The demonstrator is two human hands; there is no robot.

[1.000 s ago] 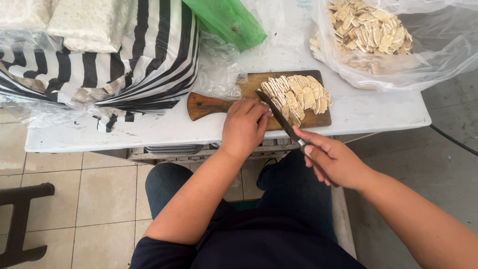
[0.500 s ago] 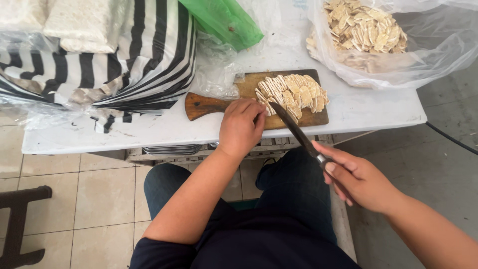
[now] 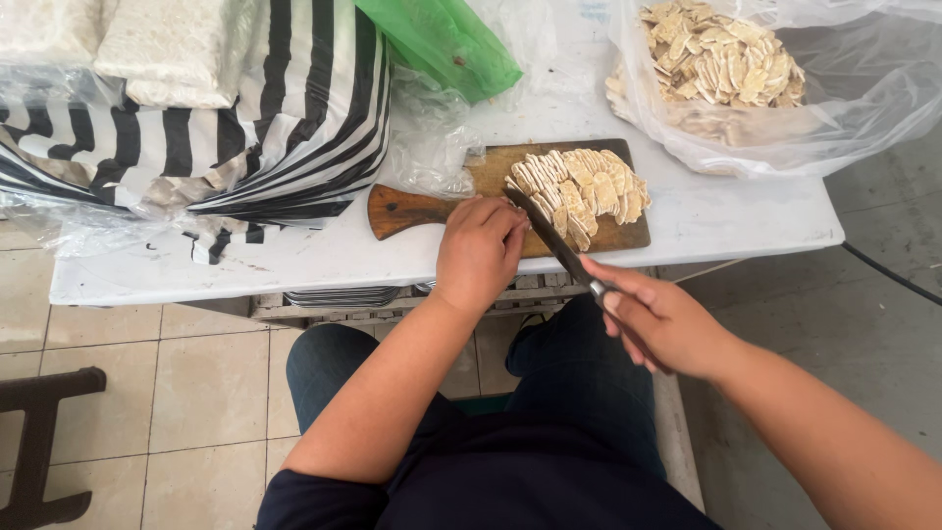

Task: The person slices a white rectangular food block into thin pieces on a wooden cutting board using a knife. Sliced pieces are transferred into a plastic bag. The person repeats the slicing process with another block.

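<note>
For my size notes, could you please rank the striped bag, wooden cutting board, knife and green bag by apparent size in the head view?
1. striped bag
2. wooden cutting board
3. green bag, cropped, so unsure
4. knife

Landmark: cutting board (image 3: 496,179), which lay on the table (image 3: 746,211) at its near edge.
On board: slices (image 3: 584,186), toward its right half.
Left of board: striped bag (image 3: 245,128).
Behind board: green bag (image 3: 442,39).
Right, behind board: clear bag (image 3: 834,98) with more slices inside.
Near edge: left hand (image 3: 479,250); knife (image 3: 554,240) lay slanted across it, held by right hand (image 3: 667,324).

Clear bag (image 3: 863,108) right — striped bag (image 3: 245,128) left.
</note>
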